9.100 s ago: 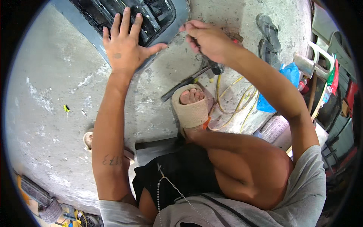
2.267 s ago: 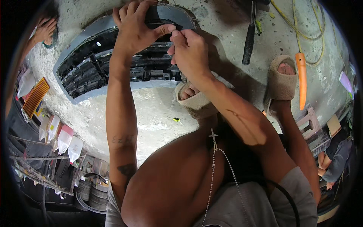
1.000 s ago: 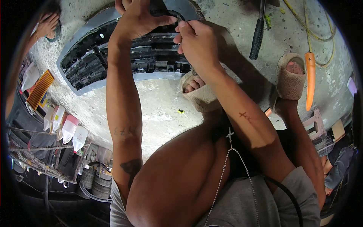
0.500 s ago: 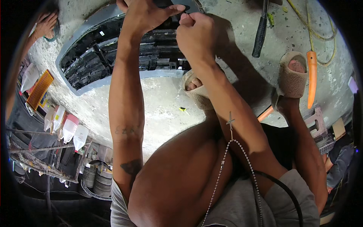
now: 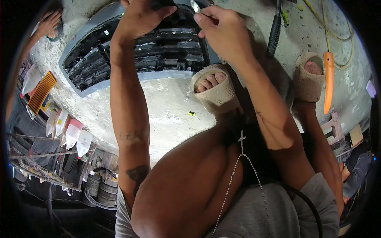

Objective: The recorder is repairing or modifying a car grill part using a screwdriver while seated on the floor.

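Observation:
A car grille (image 5: 158,51) with black slats and a grey rim lies on the floor at the upper middle. My left hand (image 5: 143,18) rests over its top part, thumb stretched out, some fingers cut off by the picture's upper edge. Just right of the grille, my right hand (image 5: 226,33) pinches a small silvery blade-like piece (image 5: 195,6) between thumb and fingers. Its tip points up and left, over the grille's right end; the rest is hidden in my grip.
A tool with a black ribbed grip (image 5: 274,37) lies to the right. Beyond it are an orange handle (image 5: 328,83) and a yellow cord (image 5: 341,39). My slippered foot (image 5: 214,87) is close below the grille. Bottles (image 5: 73,133) stand at left; another person's hand (image 5: 48,24) shows upper left.
My right hand has drawn away to the right from my left thumb, bringing the silvery piece into sight. My left hand has shifted slightly left.

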Motion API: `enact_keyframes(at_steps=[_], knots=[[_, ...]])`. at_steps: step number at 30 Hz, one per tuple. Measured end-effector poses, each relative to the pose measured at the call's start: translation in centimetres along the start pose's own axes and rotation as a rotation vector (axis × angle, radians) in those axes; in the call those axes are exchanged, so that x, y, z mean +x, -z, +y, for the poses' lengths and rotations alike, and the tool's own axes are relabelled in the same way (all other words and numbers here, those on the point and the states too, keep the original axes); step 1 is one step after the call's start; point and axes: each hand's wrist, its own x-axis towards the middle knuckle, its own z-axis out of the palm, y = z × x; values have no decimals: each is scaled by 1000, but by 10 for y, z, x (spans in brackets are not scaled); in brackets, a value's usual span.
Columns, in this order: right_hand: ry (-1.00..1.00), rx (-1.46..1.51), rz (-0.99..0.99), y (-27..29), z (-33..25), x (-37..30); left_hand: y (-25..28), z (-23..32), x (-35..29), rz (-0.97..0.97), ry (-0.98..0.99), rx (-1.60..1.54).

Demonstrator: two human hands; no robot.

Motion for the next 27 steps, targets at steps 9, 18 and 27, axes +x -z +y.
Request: enact_keyframes(at_steps=[9, 18, 27], knots=[[-71, -76, 95, -34, 10, 5, -2, 1, 3, -5, -4, 12], [-171, -167, 172, -51, 1, 11, -21, -4, 7, 97, 67, 79], [295, -429, 70, -16, -3, 18, -21, -6, 9, 72, 43, 53]])
